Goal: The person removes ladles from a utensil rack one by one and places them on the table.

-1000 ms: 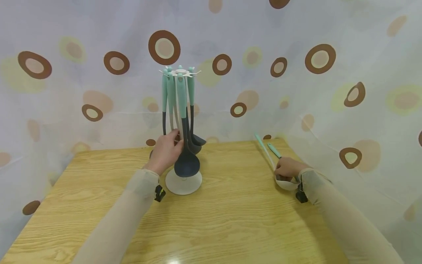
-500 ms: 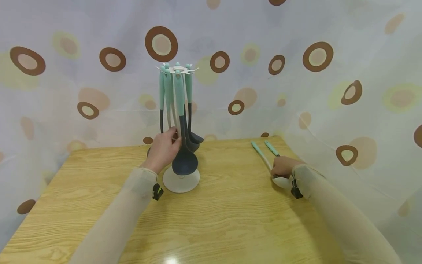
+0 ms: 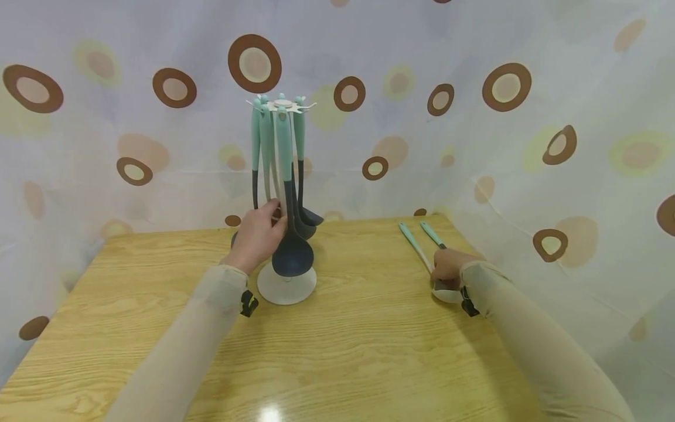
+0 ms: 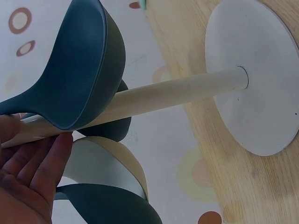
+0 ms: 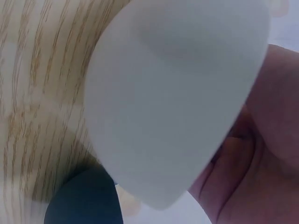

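In the head view my left hand grips the white pole of a utensil stand, low among the hanging tools. A dark ladle with a mint handle hangs in front of it; in the left wrist view the fingers curl round the pole beside that ladle's bowl. At the right of the table my right hand holds a white ladle near its bowl, the mint handle pointing away. Beside it lies a dark utensil with a mint handle; its dark head shows partly in the right wrist view.
Several more mint-handled utensils hang from the stand's white hook ring, among them a light-coloured one. The wooden table ends at a spotted curtain behind and to the right.
The white ladle's handle has come down beside the dark utensil's handle, and the right hand has lowered with it. My left hand keeps its grip on the pole. The head view has shifted slightly.
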`<state>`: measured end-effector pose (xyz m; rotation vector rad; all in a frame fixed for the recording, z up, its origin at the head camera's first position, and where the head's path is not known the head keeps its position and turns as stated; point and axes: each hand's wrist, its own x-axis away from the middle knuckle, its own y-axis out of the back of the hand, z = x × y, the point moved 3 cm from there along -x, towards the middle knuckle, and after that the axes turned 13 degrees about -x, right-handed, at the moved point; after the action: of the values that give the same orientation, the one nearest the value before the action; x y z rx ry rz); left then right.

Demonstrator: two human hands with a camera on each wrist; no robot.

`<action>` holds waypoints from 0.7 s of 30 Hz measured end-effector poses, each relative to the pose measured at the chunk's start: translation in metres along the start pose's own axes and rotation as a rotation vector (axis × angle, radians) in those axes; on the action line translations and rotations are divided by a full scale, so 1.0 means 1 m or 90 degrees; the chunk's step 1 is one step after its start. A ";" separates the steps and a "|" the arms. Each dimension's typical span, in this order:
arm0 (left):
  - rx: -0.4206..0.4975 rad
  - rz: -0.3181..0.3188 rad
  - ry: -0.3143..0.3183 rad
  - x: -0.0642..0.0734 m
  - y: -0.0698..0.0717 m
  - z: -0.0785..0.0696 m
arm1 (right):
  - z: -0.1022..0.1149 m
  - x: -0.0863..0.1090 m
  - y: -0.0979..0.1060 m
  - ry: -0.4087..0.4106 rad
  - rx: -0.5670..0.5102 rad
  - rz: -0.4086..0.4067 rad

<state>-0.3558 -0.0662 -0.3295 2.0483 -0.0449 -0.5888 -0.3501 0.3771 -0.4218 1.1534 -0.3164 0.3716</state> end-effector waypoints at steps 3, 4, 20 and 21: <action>0.002 0.003 0.001 0.001 0.001 0.001 | 0.002 0.001 0.000 0.002 -0.009 -0.001; 0.002 0.003 0.002 0.001 0.001 0.001 | 0.003 0.001 0.001 0.005 -0.011 -0.001; 0.003 0.006 0.004 0.001 0.001 0.000 | 0.035 0.011 0.011 0.108 0.021 -0.071; 0.004 0.006 0.003 0.001 0.001 -0.001 | 0.041 0.014 0.012 0.124 0.032 -0.081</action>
<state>-0.3541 -0.0662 -0.3291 2.0545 -0.0538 -0.5775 -0.3448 0.3446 -0.3909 1.1702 -0.0624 0.3779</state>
